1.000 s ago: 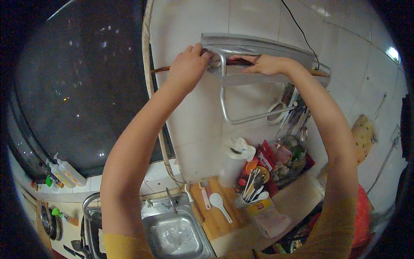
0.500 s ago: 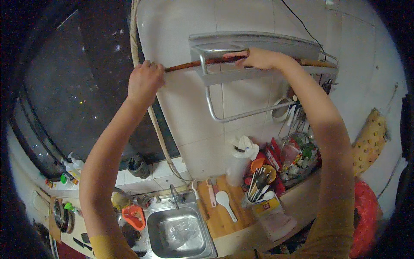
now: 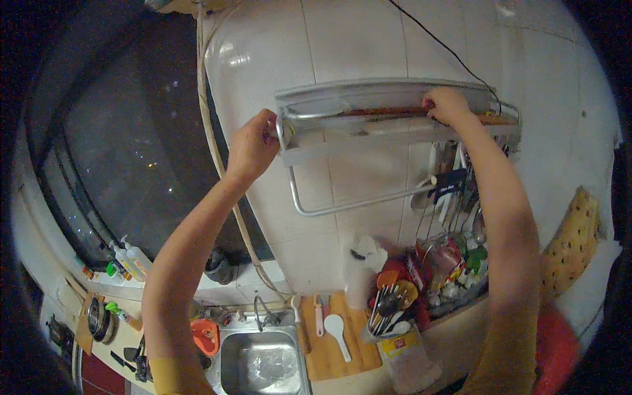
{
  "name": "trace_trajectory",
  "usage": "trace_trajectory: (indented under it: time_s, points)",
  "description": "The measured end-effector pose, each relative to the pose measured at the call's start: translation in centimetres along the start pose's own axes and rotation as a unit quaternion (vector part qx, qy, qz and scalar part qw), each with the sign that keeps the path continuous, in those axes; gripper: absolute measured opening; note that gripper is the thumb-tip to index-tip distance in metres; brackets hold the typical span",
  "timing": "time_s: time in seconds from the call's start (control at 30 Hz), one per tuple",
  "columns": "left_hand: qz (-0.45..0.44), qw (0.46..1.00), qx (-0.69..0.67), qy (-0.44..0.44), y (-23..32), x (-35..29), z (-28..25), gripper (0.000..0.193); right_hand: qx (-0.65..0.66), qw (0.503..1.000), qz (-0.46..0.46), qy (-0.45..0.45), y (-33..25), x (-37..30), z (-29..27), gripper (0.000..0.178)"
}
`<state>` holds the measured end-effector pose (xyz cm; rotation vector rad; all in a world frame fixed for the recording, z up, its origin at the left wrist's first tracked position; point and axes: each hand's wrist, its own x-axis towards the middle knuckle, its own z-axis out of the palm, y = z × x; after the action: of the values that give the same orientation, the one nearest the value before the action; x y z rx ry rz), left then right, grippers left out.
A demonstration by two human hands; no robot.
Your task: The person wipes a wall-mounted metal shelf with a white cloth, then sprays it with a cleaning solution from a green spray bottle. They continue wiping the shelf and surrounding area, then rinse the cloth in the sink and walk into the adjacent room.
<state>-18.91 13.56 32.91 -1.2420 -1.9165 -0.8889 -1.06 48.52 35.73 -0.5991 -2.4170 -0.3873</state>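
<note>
A metal wall rack (image 3: 368, 139) with a tubular towel bar below it hangs on the tiled wall in front of me. Inside its tray lies a long, thin brown wooden stick (image 3: 388, 111). My right hand (image 3: 451, 108) reaches over the tray, its fingers closed round the stick, which also shows to the right of the hand. My left hand (image 3: 251, 148) is raised at the rack's left end, against the bent end tube. Its fingers are curled, and whatever may be in them is hidden.
Below are a steel sink (image 3: 260, 362), a wooden cutting board (image 3: 342, 368) with a white rice paddle (image 3: 338, 332), and a container of utensils (image 3: 388, 309). Several tools hang under the rack's right end. A pale pipe (image 3: 227, 178) runs beside the dark window (image 3: 131, 131).
My left hand has come off the stick's left end and moved to the rack's end. My right hand has shifted right along the rack. The stick now sits farther right inside the tray.
</note>
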Motion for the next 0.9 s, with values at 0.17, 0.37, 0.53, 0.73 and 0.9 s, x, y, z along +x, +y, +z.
trace_trajectory:
  time_s: [0.17,0.37,0.53,0.73,0.9]
  points:
    - [-0.049,0.966,-0.227,-0.113,-3.4,0.9,1.6,0.024,-0.040,0.999,-0.006,0.030,0.0,-0.1,0.1,0.026]
    - [-0.078,0.884,-0.375,-0.269,-0.9,2.5,2.9,0.035,-0.006,0.998,-0.010,0.057,-0.5,-0.8,-0.3,0.024]
    - [-0.026,0.902,-0.317,-0.291,-1.7,3.1,3.5,0.031,0.026,0.996,0.005,0.087,0.7,-0.8,0.8,0.022]
    - [-0.030,0.966,-0.215,-0.141,-0.2,0.3,0.1,0.018,0.031,0.994,0.012,0.102,1.1,-0.4,1.7,0.023]
    - [-0.100,0.991,-0.028,0.079,1.7,-1.2,-4.8,0.019,0.045,0.992,0.004,0.115,-0.5,-0.2,1.4,0.022]
